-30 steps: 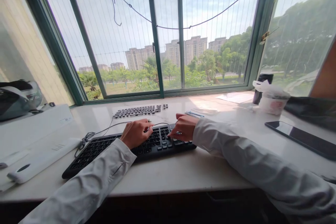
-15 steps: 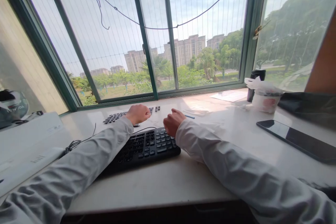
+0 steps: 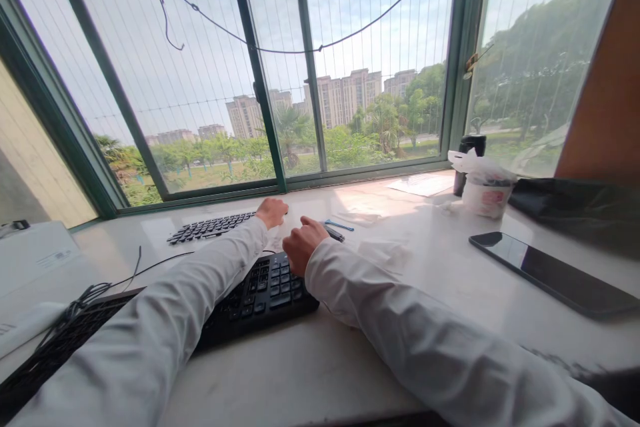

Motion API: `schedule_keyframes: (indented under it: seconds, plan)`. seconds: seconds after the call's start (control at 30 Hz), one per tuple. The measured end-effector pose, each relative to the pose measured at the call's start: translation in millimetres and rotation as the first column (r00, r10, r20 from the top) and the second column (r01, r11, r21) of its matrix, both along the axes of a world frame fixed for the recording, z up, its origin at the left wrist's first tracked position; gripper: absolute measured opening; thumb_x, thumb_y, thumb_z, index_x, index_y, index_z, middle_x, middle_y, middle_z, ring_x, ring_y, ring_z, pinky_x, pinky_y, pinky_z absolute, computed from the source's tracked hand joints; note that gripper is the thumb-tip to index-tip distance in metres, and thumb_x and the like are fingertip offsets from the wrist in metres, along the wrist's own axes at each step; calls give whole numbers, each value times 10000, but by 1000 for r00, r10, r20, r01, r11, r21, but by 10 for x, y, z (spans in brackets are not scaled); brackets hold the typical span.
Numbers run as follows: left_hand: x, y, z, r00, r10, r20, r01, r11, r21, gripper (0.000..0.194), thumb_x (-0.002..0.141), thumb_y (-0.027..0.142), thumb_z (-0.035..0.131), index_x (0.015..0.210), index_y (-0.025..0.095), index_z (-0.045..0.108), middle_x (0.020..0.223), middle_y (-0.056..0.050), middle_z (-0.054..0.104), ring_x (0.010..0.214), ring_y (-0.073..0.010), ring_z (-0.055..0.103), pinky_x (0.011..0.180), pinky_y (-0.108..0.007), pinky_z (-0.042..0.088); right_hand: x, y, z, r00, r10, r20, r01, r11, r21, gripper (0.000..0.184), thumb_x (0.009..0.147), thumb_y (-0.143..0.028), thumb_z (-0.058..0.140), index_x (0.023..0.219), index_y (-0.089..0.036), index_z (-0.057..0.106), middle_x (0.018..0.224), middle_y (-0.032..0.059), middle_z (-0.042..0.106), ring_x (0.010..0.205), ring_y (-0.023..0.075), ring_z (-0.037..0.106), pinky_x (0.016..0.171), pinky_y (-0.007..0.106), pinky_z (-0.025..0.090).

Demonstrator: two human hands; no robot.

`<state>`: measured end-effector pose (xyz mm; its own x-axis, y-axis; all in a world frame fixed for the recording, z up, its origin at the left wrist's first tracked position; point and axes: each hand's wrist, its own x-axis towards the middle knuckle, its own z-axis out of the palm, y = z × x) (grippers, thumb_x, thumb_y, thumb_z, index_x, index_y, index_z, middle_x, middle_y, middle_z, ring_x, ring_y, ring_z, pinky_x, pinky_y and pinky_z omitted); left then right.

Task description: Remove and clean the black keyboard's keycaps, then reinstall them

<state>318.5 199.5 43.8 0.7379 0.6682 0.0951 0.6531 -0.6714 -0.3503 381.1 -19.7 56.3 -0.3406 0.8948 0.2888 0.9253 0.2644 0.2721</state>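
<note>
My left hand point(image 3: 273, 212) is closed above the counter, just right of a spread of loose black keycaps point(image 3: 210, 227). Its fingertips face away, so whatever they may pinch is hidden. Nearer to me, my right hand point(image 3: 304, 245) is curled shut over the upper right of a black keyboard point(image 3: 280, 293); its grip is hidden too. My left sleeve covers much of the keyboard's middle. Past the right hand lie a thin blue tool point(image 3: 340, 225) and a small dark object point(image 3: 334, 233), partly covered by that hand.
A smartphone point(image 3: 550, 273) lies at the right. Behind it stand a bagged tub point(image 3: 487, 197) and a dark bottle point(image 3: 473, 145). A bundled cable point(image 3: 83, 297) and a white box point(image 3: 37, 257) are at the left. Crumpled clear plastic point(image 3: 385, 250) lies right of the hands.
The view has swung a little to the right. My left hand has moved right, off the keycaps and closer to my right hand, which stays over the keyboard. The small dark object now shows.
</note>
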Motion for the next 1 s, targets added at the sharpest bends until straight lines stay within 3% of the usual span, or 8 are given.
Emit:
schedule_keyframes:
  seconds: [0.27,1.0]
  plan:
    - [97,118,-92,1000,-12,1,12,989,147,236,794,237,547,888,88,703,970,-219,681,980,-302,612,795,-349,406,5,22,-15,999,17,-30,-16,1000,25,215,736,-220,580,850,-124,734,817,143,724,834,222,667,907,379,343]
    - [121,322,-170,1000,-5,13,3,979,204,228,770,205,574,898,72,709,940,-227,690,975,-315,637,793,-357,443,10,22,-8,1000,-6,-20,6,999,34,195,741,-213,568,813,-131,730,803,128,723,817,224,687,920,356,360]
